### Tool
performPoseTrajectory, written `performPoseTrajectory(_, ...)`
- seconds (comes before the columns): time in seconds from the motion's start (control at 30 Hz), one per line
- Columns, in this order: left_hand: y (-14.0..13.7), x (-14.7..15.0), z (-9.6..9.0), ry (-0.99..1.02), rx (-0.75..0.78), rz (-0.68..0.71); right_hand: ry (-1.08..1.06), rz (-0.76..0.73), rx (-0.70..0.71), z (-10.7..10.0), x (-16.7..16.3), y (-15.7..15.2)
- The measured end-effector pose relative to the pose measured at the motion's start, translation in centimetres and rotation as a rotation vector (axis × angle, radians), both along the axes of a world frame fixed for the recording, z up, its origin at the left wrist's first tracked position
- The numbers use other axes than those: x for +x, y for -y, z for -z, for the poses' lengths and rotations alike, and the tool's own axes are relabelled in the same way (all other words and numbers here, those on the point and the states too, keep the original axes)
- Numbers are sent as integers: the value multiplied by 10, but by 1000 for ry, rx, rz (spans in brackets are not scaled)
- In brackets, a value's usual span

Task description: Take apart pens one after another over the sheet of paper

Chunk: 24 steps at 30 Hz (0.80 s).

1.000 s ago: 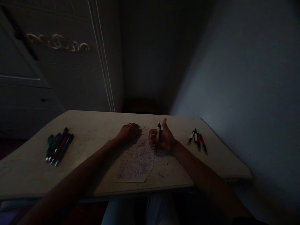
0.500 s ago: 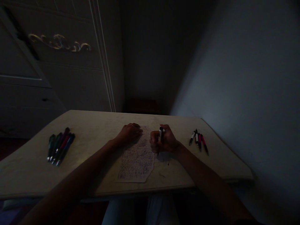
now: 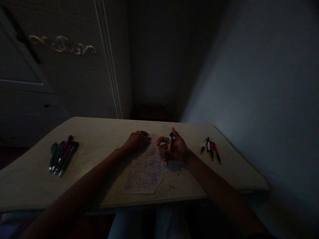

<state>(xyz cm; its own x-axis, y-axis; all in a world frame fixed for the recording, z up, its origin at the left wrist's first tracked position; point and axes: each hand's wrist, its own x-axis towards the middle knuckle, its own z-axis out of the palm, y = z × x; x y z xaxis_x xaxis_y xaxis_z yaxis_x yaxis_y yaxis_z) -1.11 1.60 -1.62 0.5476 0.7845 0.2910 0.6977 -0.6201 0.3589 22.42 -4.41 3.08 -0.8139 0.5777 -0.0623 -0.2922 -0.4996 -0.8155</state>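
Note:
A sheet of paper [image 3: 144, 172] covered in dense scribbles lies on the table, its lower right corner cut or torn off. My left hand [image 3: 138, 141] rests flat on its upper left part, fingers stretched toward the right, a ring on one finger. Just over the paper's right edge, my right hand [image 3: 174, 147] holds a pen [image 3: 170, 139] upright, dark at the top with a pale barrel. The thumb is raised beside the pen's top and the index finger is lifted off, while the other fingers curl around the barrel. Its tip points down near the table.
Several dark-barrelled pens [image 3: 63, 156] in green, red and blue lie in a group at the table's left. Several smaller white and pink pens [image 3: 210, 149] lie at the right. A cabinet [image 3: 82, 89] stands behind left; a wall [image 3: 261, 99] borders the table [image 3: 99, 127] on the right.
My right thumb has lifted off the pen's top and the index finger has loosened outward; the pen stays in the hand. My left hand and the paper have not visibly moved.

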Motion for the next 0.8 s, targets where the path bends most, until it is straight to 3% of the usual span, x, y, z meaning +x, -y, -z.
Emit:
performPoseTrajectory(0.37, -3, -2, 2, -24, 29, -16, 51, -107, 38, 1, 7, -4)
performPoseTrajectory(0.8, -7, -3, 0, 28, -8, 7, 33, 33, -3, -6, 9, -6)
